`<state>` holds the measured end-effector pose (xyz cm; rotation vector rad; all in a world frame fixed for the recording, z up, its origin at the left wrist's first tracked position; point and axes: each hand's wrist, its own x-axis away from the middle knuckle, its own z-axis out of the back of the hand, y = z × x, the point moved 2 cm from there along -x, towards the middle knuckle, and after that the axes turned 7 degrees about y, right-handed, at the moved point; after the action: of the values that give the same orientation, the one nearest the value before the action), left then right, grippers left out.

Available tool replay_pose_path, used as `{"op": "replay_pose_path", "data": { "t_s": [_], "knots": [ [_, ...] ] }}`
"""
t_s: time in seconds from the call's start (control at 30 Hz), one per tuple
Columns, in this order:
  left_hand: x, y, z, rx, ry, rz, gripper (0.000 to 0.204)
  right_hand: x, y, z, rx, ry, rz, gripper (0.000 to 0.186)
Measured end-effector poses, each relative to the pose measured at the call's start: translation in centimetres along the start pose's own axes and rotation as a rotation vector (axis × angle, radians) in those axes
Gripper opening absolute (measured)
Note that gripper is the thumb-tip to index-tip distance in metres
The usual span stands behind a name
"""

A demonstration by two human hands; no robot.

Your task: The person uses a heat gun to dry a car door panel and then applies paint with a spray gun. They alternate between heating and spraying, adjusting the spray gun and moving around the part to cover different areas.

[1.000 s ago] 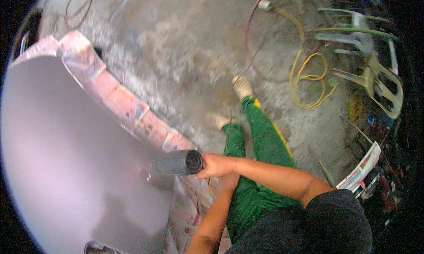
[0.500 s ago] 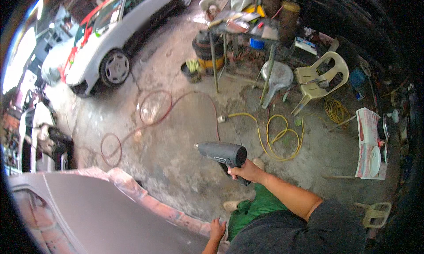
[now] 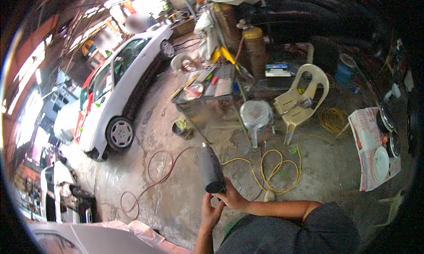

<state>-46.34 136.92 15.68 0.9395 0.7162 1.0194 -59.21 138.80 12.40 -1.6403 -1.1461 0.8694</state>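
A black heat gun (image 3: 211, 168) with a metal nozzle is in front of me, its nozzle pointing away toward the table. My right hand (image 3: 235, 198) is wrapped round its handle, just below the rear end of the body. From the lower edge my left hand (image 3: 211, 212) reaches up to the same handle, its fingers closed against it beside the right hand. Both hands partly hide the handle, as does the tool's body.
A grey car panel (image 3: 95, 236) edged with masking paper (image 3: 148, 231) lies at lower left. A red hose (image 3: 152, 187) and yellow cord (image 3: 289, 190) loop across the floor. Ahead stand a cluttered table (image 3: 212, 99), stool (image 3: 256, 114), cream chair (image 3: 304, 99) and white car (image 3: 99, 121).
My left hand has left the masked panel's edge and joined the right hand at the heat gun. The nozzle has swung from pointing left to pointing ahead. The view has tilted up.
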Motion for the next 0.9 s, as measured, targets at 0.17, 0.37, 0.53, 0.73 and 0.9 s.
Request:
{"op": "replay_pose_path", "data": {
  "t_s": [0.17,0.37,0.53,0.73,0.9],
  "knots": [
    [-6.0,3.2,-6.2,0.204,-0.221,0.04,0.059,-3.6,-2.9,6.8,-0.065,0.126,0.12,0.067],
    [-12.1,3.3,-13.7,0.348,-0.336,0.154,0.079,-6.0,-2.8,17.5,0.194,0.04,0.078,0.063],
    [-21.7,-1.4,-22.3,-0.069,-0.463,-0.173,0.084,-5.0,2.6,29.1,0.418,0.248,-0.202,0.075],
    [-38.9,-10.3,-38.1,-0.32,-0.527,-0.321,0.066,3.8,11.2,45.6,0.781,0.469,-0.964,0.062],
    [-52.2,-22.2,-50.7,-0.494,-0.475,-0.295,0.063,18.2,18.0,47.9,0.114,1.248,-1.15,0.04]
  ]
}}
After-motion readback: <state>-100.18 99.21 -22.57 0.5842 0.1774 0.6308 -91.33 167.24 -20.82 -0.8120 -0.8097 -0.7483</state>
